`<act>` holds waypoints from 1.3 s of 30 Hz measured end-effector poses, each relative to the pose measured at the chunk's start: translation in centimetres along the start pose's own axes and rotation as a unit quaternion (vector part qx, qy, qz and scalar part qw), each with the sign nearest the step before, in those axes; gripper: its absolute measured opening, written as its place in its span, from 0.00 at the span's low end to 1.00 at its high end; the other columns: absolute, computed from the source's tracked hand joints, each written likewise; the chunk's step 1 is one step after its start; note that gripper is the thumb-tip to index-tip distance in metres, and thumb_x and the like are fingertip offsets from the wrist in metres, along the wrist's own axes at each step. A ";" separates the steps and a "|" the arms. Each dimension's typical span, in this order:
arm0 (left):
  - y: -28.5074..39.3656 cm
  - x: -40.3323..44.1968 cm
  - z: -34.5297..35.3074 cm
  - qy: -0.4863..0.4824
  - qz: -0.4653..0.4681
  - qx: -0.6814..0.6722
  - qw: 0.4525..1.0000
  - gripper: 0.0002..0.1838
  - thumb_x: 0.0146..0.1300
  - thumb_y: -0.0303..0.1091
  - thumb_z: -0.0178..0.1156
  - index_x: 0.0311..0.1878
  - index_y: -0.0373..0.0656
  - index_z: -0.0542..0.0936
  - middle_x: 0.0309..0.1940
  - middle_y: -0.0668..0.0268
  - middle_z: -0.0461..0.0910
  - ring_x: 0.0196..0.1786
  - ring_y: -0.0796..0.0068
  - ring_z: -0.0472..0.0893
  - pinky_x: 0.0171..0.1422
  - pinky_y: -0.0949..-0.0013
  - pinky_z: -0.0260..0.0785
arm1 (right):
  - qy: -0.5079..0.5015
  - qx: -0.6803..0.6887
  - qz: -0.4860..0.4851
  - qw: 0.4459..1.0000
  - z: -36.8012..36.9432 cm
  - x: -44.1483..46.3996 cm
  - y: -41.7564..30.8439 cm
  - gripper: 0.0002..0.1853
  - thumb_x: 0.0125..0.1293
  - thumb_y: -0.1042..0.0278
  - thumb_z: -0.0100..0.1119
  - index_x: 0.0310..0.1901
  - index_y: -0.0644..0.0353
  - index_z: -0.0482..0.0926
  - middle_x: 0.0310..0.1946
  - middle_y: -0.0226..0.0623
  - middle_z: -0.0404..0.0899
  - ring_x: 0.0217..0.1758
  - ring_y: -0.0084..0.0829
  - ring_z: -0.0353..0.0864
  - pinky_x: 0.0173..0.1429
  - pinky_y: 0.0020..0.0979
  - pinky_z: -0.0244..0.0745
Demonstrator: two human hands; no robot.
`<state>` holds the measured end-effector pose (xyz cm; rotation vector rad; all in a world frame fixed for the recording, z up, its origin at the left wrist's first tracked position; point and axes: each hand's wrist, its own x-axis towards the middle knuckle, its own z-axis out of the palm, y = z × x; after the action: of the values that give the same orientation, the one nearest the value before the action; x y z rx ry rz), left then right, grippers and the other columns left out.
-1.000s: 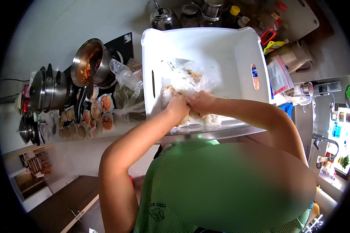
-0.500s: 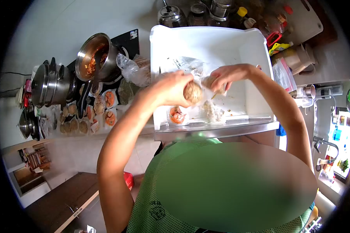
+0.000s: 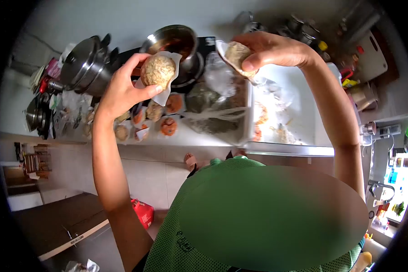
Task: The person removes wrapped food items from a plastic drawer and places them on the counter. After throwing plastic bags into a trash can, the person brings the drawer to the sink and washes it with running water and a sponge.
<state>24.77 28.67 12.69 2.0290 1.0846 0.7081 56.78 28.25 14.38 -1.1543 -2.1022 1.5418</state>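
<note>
My left hand [image 3: 130, 86] is closed around a round, rough beige bun [image 3: 159, 70] with white paper against it, raised over the counter beside the steel pot [image 3: 173, 38]. Another beige bun [image 3: 237, 55], also backed by white paper, is gripped in my right hand [image 3: 272, 51] above the left part of the white drawer [image 3: 303, 86]. Inside that drawer lie orange-topped pieces [image 3: 259, 115] and pale crumbly scraps [image 3: 285, 134]. Below my left hand, several buns on paper sit on the counter, among them an orange-topped one [image 3: 168, 126].
Stacked steel steamer pots [image 3: 84, 63] stand at the left back. Plastic bags [image 3: 215, 113] of food lie between the buns and the drawer. A red bag [image 3: 142, 213] is on the floor. Jars and bottles [image 3: 319, 45] line the back right.
Both hands have risen out of the drawer, each with a bun. My left hand has moved left over the counter, my right hand up and toward the drawer's left end. The view has shifted left.
</note>
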 end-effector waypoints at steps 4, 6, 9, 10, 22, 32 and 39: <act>-7.1 -5.5 -6.2 0.054 -0.021 0.078 0.995 0.30 0.42 0.38 0.69 0.49 0.37 0.71 0.39 0.59 0.78 0.43 0.69 0.77 0.49 0.67 0.68 | -0.021 -0.114 -0.051 0.992 5.6 9.5 -6.4 0.35 0.47 0.49 0.62 0.52 0.68 0.69 0.39 0.38 0.75 0.41 0.28 0.73 0.48 0.29 0.70; -11.6 -8.3 -8.8 0.096 -0.055 0.148 0.983 0.31 0.42 0.39 0.70 0.49 0.37 0.71 0.40 0.58 0.78 0.44 0.66 0.77 0.49 0.67 0.68 | -0.036 -0.230 -0.050 0.971 8.5 15.0 -8.5 0.40 0.44 0.41 0.60 0.51 0.68 0.70 0.41 0.43 0.76 0.43 0.36 0.75 0.50 0.34 0.70; -18.3 -12.0 -11.6 0.104 -0.134 0.083 0.982 0.32 0.41 0.43 0.69 0.50 0.40 0.72 0.42 0.58 0.78 0.44 0.64 0.78 0.49 0.66 0.68 | -0.047 -0.420 -0.006 0.906 13.7 22.4 -10.4 0.39 0.42 0.39 0.60 0.47 0.68 0.72 0.39 0.48 0.78 0.45 0.43 0.76 0.49 0.36 0.71; -20.6 -13.0 -12.1 0.114 -0.161 0.068 0.978 0.32 0.41 0.44 0.69 0.50 0.41 0.72 0.42 0.58 0.78 0.44 0.65 0.78 0.49 0.66 0.68 | -0.052 -0.461 -0.001 0.886 15.4 24.6 -10.1 0.37 0.41 0.40 0.60 0.45 0.68 0.73 0.37 0.49 0.78 0.44 0.44 0.77 0.47 0.37 0.71; -33.0 -17.5 -13.1 0.229 -0.260 0.166 0.923 0.31 0.40 0.50 0.67 0.46 0.42 0.72 0.41 0.56 0.76 0.45 0.55 0.76 0.46 0.58 0.68 | -0.078 -0.539 0.176 0.820 24.4 38.5 -5.5 0.24 0.44 0.50 0.59 0.43 0.54 0.81 0.41 0.38 0.80 0.46 0.34 0.80 0.47 0.35 0.74; -33.2 -8.9 -10.2 0.248 -0.244 0.142 0.927 0.32 0.41 0.51 0.64 0.47 0.41 0.72 0.44 0.54 0.74 0.48 0.54 0.74 0.50 0.56 0.67 | 0.173 -0.427 0.325 0.826 21.0 42.9 -0.6 0.24 0.58 0.55 0.51 0.53 0.59 0.73 0.57 0.43 0.68 0.57 0.39 0.71 0.54 0.34 0.71; -35.7 -4.3 -8.5 0.232 -0.321 0.056 0.916 0.39 0.40 0.56 0.63 0.50 0.35 0.71 0.47 0.48 0.74 0.50 0.50 0.74 0.53 0.54 0.67 | 0.159 -0.435 0.351 0.814 19.1 45.3 2.8 0.24 0.59 0.54 0.51 0.54 0.61 0.71 0.55 0.44 0.68 0.57 0.40 0.71 0.51 0.36 0.74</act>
<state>-0.17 41.66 -11.30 1.4578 1.9797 0.7942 16.85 49.35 -5.38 -2.5027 -2.2714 0.3611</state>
